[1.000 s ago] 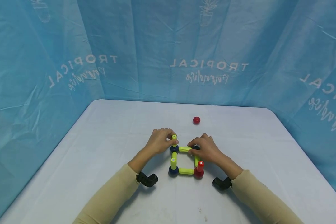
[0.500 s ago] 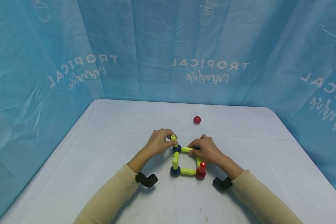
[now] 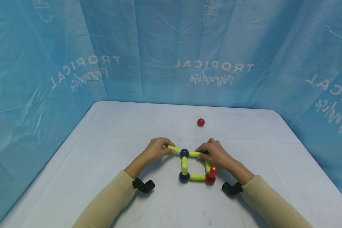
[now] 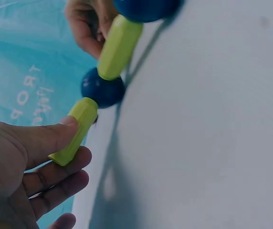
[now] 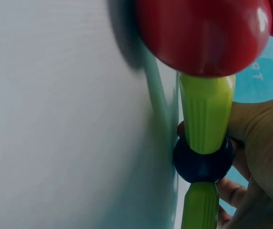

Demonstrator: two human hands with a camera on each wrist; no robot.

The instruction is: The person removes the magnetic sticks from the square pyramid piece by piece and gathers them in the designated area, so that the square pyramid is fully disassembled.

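Observation:
On the table lies a square of yellow-green magnetic rods and balls. My left hand [image 3: 156,148] pinches a yellow-green rod [image 4: 83,125] between thumb and fingers; it slants out leftward from the back-left blue ball [image 3: 184,153]. At the back-right corner my right hand [image 3: 218,155] grips a dark blue ball [image 5: 203,160], largely hidden in the head view, with its fingertips by the back rod [image 3: 194,154]. The front-left blue ball [image 3: 184,177] carries another rod [image 3: 184,168]. A red ball [image 3: 210,179] at the front right bears a raised red rod [image 3: 212,171].
A loose red ball [image 3: 200,122] lies farther back on the white tabletop [image 3: 125,126]. Blue printed sheeting [image 3: 159,79] hangs behind the table and along its sides. Black wrist mounts [image 3: 143,186] sit at both sleeves.
The left hand has tipped its rod from upright down to the left, moving lower and leftward. The whole square and the right hand have shifted right and slightly nearer.

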